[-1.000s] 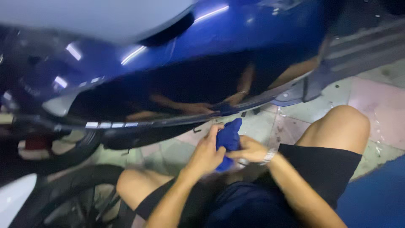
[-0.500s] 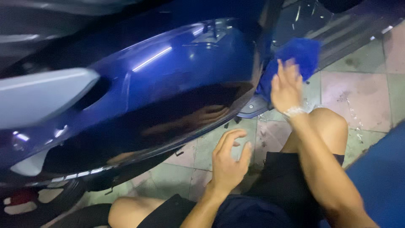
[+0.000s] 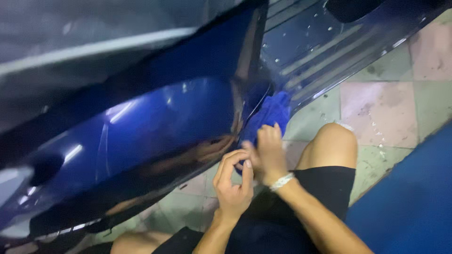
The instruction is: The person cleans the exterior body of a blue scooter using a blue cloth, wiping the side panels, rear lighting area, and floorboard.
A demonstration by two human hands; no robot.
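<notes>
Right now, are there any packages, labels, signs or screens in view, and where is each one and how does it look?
None can be made out in the head view.
What shows instead: a glossy blue scooter panel, a blue cloth pressed at its edge by the right hand, the left hand close beside it, and a pale tiled floor.

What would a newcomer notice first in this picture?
The glossy blue scooter panel fills the left and centre, and reflects the hands. At its lower right edge, the right hand presses a blue cloth against the bodywork, with the left hand beside it. Pale floor tiles lie at the right.
</notes>
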